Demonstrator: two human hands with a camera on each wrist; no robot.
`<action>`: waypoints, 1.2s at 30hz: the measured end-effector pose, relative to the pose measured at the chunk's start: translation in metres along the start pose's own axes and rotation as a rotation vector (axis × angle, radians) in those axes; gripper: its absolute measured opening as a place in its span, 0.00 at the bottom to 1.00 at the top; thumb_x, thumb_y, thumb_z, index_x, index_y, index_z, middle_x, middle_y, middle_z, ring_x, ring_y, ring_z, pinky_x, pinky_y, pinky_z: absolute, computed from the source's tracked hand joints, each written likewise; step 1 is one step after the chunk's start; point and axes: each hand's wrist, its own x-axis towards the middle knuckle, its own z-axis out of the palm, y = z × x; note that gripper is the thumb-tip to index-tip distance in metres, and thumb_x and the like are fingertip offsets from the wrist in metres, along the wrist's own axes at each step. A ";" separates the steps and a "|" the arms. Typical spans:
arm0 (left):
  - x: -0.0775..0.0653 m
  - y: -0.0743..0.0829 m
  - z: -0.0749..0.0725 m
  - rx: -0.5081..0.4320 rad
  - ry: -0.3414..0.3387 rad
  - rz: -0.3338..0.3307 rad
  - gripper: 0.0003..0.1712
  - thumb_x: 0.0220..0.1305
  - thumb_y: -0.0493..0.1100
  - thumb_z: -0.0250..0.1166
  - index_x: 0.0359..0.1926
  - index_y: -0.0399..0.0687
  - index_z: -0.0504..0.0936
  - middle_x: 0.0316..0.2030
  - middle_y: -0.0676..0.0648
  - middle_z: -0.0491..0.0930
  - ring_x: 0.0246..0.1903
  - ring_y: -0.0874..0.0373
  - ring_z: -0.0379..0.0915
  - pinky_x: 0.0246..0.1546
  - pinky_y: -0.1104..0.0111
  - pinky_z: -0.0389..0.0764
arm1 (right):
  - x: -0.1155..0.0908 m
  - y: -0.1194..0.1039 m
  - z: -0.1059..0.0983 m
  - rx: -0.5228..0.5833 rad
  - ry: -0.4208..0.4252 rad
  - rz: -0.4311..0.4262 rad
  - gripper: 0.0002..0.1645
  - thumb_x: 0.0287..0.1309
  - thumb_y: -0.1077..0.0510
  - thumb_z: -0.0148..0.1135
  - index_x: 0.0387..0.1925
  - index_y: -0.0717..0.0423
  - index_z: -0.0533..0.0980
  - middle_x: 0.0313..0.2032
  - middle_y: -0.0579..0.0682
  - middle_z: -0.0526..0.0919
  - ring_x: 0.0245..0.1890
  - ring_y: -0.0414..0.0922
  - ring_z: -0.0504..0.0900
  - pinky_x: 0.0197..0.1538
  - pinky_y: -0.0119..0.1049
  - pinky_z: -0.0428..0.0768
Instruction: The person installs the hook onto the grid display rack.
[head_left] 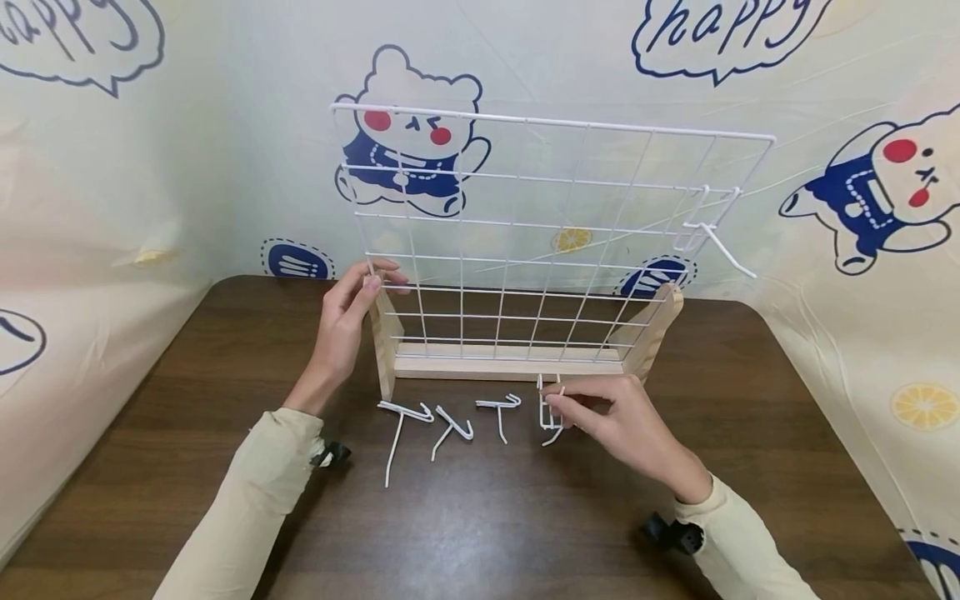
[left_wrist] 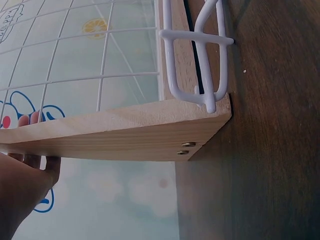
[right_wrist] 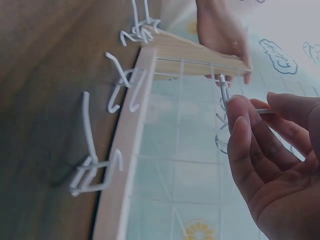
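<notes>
A white wire grid stands in a wooden base with two wooden side panels. My left hand grips the top of the left side panel, its fingers behind the panel in the left wrist view. My right hand pinches a white wire hook by its frame in front of the base; in the right wrist view the fingers hide part of this hook. To its left, three more white hooks lie on the table: a near one, a middle one and a far one.
Another white hook hangs on the grid's upper right, its prong sticking out toward me. The right side panel stands behind my right hand. The brown table reaches a patterned curtain at the back and sides.
</notes>
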 end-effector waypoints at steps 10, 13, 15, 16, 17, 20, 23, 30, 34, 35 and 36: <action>-0.001 -0.001 -0.001 0.022 0.005 0.000 0.18 0.78 0.42 0.48 0.57 0.34 0.76 0.48 0.32 0.80 0.50 0.45 0.78 0.60 0.60 0.68 | 0.009 -0.012 -0.017 0.011 0.063 -0.036 0.07 0.63 0.64 0.66 0.39 0.53 0.87 0.31 0.40 0.87 0.27 0.38 0.84 0.33 0.30 0.82; -0.002 -0.001 -0.001 0.006 0.002 0.002 0.18 0.78 0.42 0.48 0.58 0.34 0.75 0.48 0.31 0.80 0.50 0.45 0.78 0.60 0.58 0.68 | 0.013 -0.016 -0.022 0.000 0.089 -0.073 0.08 0.62 0.66 0.66 0.39 0.54 0.87 0.29 0.39 0.86 0.25 0.38 0.83 0.33 0.28 0.81; -0.002 -0.001 -0.001 0.002 0.001 0.004 0.18 0.78 0.42 0.48 0.58 0.34 0.75 0.48 0.31 0.79 0.50 0.47 0.78 0.60 0.58 0.69 | 0.015 -0.018 -0.025 -0.010 0.109 -0.096 0.09 0.61 0.67 0.66 0.39 0.54 0.87 0.27 0.39 0.86 0.25 0.38 0.82 0.33 0.27 0.80; -0.002 -0.001 -0.001 -0.001 0.001 0.005 0.18 0.78 0.41 0.48 0.58 0.34 0.75 0.48 0.30 0.79 0.50 0.47 0.78 0.60 0.59 0.69 | 0.016 -0.020 -0.027 -0.013 0.117 -0.101 0.09 0.61 0.68 0.66 0.38 0.54 0.87 0.28 0.40 0.86 0.24 0.39 0.82 0.34 0.27 0.80; -0.002 -0.001 -0.001 -0.002 0.001 0.005 0.18 0.78 0.42 0.48 0.58 0.34 0.75 0.48 0.30 0.79 0.50 0.47 0.78 0.60 0.59 0.69 | 0.017 -0.021 -0.028 -0.012 0.123 -0.104 0.09 0.61 0.68 0.65 0.38 0.55 0.87 0.28 0.41 0.87 0.24 0.39 0.83 0.34 0.27 0.80; -0.001 -0.001 -0.001 0.005 0.003 0.007 0.18 0.78 0.42 0.48 0.57 0.34 0.76 0.48 0.30 0.79 0.50 0.48 0.79 0.60 0.61 0.68 | 0.020 -0.026 -0.032 -0.007 0.142 -0.108 0.09 0.61 0.69 0.65 0.37 0.55 0.87 0.29 0.44 0.88 0.25 0.39 0.83 0.34 0.28 0.81; -0.001 -0.001 -0.001 0.007 0.003 0.006 0.18 0.78 0.42 0.48 0.58 0.34 0.76 0.48 0.30 0.79 0.50 0.47 0.78 0.60 0.62 0.68 | 0.023 -0.030 -0.035 -0.001 0.163 -0.110 0.09 0.61 0.69 0.65 0.38 0.56 0.87 0.30 0.45 0.88 0.25 0.38 0.84 0.32 0.28 0.81; -0.001 0.000 -0.001 0.014 -0.001 0.004 0.18 0.78 0.42 0.48 0.58 0.35 0.76 0.48 0.31 0.79 0.50 0.41 0.77 0.60 0.62 0.68 | 0.031 -0.036 -0.038 0.048 0.208 -0.133 0.09 0.59 0.70 0.66 0.35 0.56 0.87 0.32 0.46 0.88 0.25 0.40 0.85 0.30 0.31 0.82; -0.002 0.001 -0.001 0.026 -0.001 0.004 0.19 0.78 0.42 0.48 0.58 0.35 0.76 0.48 0.32 0.79 0.50 0.41 0.77 0.60 0.62 0.68 | 0.036 -0.040 -0.041 0.056 0.232 -0.152 0.09 0.60 0.70 0.66 0.31 0.55 0.86 0.34 0.50 0.89 0.28 0.41 0.85 0.31 0.31 0.80; -0.002 0.001 -0.001 0.027 -0.001 0.004 0.19 0.79 0.42 0.48 0.58 0.35 0.76 0.48 0.32 0.79 0.50 0.41 0.77 0.60 0.62 0.68 | 0.038 -0.042 -0.042 0.054 0.241 -0.159 0.09 0.59 0.71 0.65 0.30 0.55 0.86 0.34 0.50 0.89 0.29 0.41 0.85 0.31 0.31 0.80; -0.002 0.002 0.000 0.026 -0.001 0.005 0.19 0.79 0.42 0.48 0.58 0.34 0.75 0.48 0.32 0.79 0.50 0.41 0.77 0.60 0.62 0.68 | 0.039 -0.043 -0.043 0.054 0.252 -0.169 0.09 0.59 0.71 0.65 0.30 0.56 0.86 0.32 0.51 0.88 0.29 0.41 0.84 0.31 0.30 0.80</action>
